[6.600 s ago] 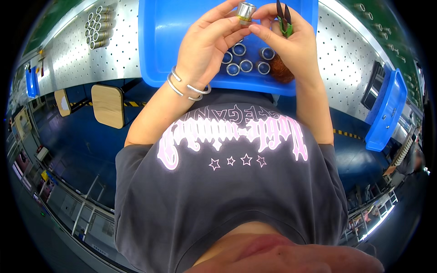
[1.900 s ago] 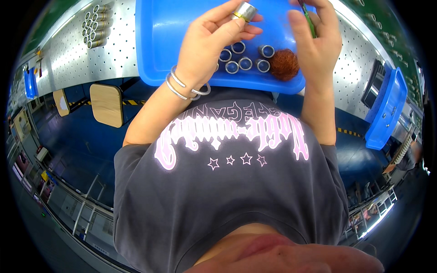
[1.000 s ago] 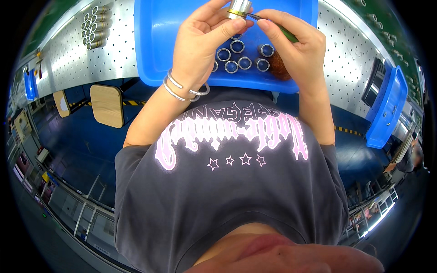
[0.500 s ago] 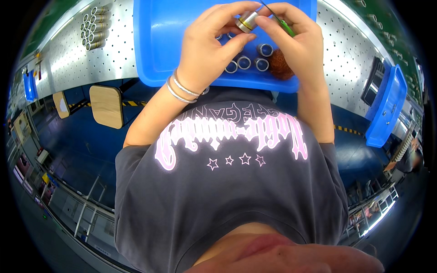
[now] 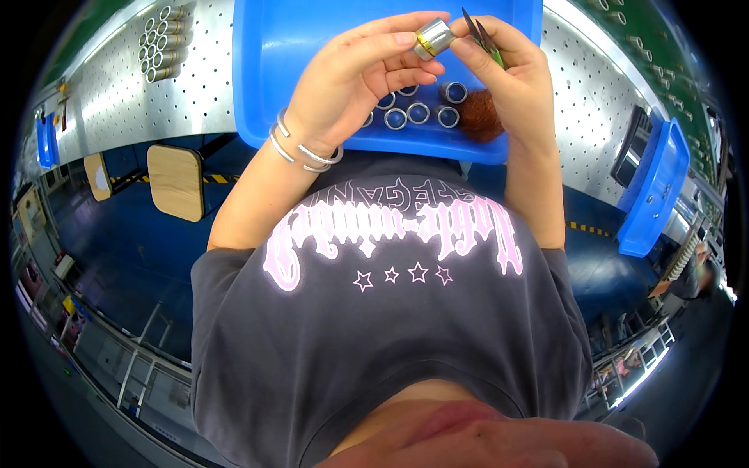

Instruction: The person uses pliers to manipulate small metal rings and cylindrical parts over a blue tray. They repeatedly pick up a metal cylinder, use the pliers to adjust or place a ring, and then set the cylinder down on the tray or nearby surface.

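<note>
left hand [image 5: 355, 78] pinches a short silver metal cylinder with a brass-coloured band [image 5: 431, 37] between thumb and fingertips, fingers curled shut round it, up over the far part of the blue plastic tray [image 5: 265, 86]. right hand [image 5: 511, 74] touches the cylinder's right end with its fingertips and is closed on a thin pair of tweezers with green grips [image 5: 480, 35], tips pointing up and away, just beside the cylinder. two silver bangles [image 5: 300, 148] sit on the left wrist.

inside the tray, under the hands, a cluster of small metal rings with dark centres [image 5: 417, 109] lies near the front wall, partly hidden by the left fingers. a rust-brown fuzzy pad [image 5: 477, 121] lies just right of the rings, touching or nearly touching the right palm, cannot tell which.

tray rests on a perforated silver metal surface [image 5: 195, 86]. a row of metal tubes [image 5: 160, 43] lies on that surface at far left, well apart from the tray. a second blue plastic bin [image 5: 655, 187] at right edge. a tan wooden stool seat [image 5: 175, 181] stands on the blue floor [image 5: 133, 249] below left. dark grey t-shirt with pink print [image 5: 390, 312] fills the lower middle.
</note>
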A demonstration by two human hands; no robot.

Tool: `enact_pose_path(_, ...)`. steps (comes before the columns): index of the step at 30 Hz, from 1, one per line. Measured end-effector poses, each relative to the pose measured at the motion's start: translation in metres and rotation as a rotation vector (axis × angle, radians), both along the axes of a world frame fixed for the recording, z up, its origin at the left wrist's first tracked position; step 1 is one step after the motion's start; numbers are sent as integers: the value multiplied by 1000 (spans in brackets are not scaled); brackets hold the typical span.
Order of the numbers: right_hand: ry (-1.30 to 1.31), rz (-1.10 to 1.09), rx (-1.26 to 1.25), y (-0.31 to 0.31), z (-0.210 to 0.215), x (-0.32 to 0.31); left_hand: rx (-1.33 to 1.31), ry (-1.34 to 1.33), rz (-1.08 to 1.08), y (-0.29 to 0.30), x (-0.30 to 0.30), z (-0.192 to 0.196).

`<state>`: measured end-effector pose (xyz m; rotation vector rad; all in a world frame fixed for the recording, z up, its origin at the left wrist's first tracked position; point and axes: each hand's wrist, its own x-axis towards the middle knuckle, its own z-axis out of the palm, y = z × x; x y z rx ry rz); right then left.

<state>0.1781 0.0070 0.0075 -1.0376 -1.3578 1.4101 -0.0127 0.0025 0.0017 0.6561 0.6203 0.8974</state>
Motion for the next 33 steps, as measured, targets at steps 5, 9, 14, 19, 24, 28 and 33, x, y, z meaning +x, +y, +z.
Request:
enact_pose_path(5,-80,-13,30,-2,6,-4,-7,52,20,-1,0,-1)
enact_pose_path(9,-135,-21,54,-3,7,-6,4,49,35,0,1,-3)
enact_pose_path(14,-87,-34,44,-3,5,-7,-19,39,30,2,4,-4)
enact_pose_path(19,-30,-45,52,-3,5,-5,-54,-58,2,1,5,-1)
enact_pose_path(24,89,-59,-26,0,-1,1,-107,-96,-12,-4,6,4)
enact_pose_path(28,129,-21,-107,11,2,7,-101,-90,-1,8,14,-3)
enact_pose_path(33,77,-9,-94,23,16,4,-118,-93,72,12,10,-5)
